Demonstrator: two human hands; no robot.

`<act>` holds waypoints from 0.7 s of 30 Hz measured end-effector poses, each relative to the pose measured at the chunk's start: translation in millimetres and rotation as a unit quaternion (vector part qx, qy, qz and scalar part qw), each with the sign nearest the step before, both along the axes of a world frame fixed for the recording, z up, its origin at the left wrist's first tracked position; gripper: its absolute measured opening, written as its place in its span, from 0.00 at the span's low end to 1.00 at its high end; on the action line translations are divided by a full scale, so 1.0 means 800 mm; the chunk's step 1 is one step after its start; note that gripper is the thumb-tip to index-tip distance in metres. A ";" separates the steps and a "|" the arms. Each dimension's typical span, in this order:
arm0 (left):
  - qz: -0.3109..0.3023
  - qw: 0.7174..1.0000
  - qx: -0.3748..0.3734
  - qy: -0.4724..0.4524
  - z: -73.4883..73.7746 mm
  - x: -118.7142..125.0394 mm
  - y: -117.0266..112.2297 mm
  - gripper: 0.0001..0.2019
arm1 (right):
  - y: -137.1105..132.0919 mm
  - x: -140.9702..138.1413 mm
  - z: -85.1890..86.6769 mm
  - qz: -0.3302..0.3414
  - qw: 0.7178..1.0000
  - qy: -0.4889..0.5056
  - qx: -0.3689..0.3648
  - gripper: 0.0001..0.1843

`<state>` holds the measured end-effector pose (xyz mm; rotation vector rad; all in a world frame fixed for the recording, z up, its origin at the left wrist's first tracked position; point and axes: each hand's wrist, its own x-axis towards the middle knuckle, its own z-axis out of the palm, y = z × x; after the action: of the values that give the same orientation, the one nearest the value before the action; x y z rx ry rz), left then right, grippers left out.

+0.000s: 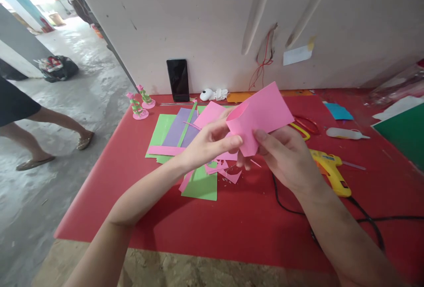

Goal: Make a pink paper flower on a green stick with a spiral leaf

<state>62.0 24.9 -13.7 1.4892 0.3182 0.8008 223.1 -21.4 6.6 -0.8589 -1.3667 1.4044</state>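
A pink foam or paper sheet point(265, 108) is held up over the red table, its left end curled round into a loop. My left hand point(220, 139) grips the curled end, thumb in front and fingers behind. Pinching the lower edge near the middle is my right hand point(281, 150). Below lie pink offcuts point(232, 175) and a green sheet point(202, 185). Behind my left hand are a purple sheet point(179, 130) and a thin green strip point(187, 123) on more coloured sheets.
At right lie a yellow glue gun point(331, 170) with a black cord, scissors point(304, 126) and a small plastic bottle point(346, 134). A phone point(178, 80) leans on the wall. Two pink-green ornaments point(137, 107) stand at the left edge. A person's legs point(43, 123) show beyond the table.
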 end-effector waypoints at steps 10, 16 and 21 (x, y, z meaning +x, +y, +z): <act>-0.045 0.995 -0.080 -0.032 -0.001 -0.005 -0.007 0.23 | 0.003 -0.005 -0.008 0.157 0.985 0.042 -0.060 0.26; -0.005 0.996 -0.085 -0.031 0.010 -0.002 -0.011 0.19 | 0.003 0.003 -0.009 0.125 0.991 -0.031 -0.027 0.27; 0.041 0.996 -0.065 -0.049 0.014 0.001 -0.015 0.15 | 0.000 0.004 -0.006 0.042 0.996 -0.078 -0.023 0.28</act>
<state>62.8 13.3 -2.9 1.3170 0.3530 0.9003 226.3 -21.8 1.8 -0.9684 -1.5080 1.4637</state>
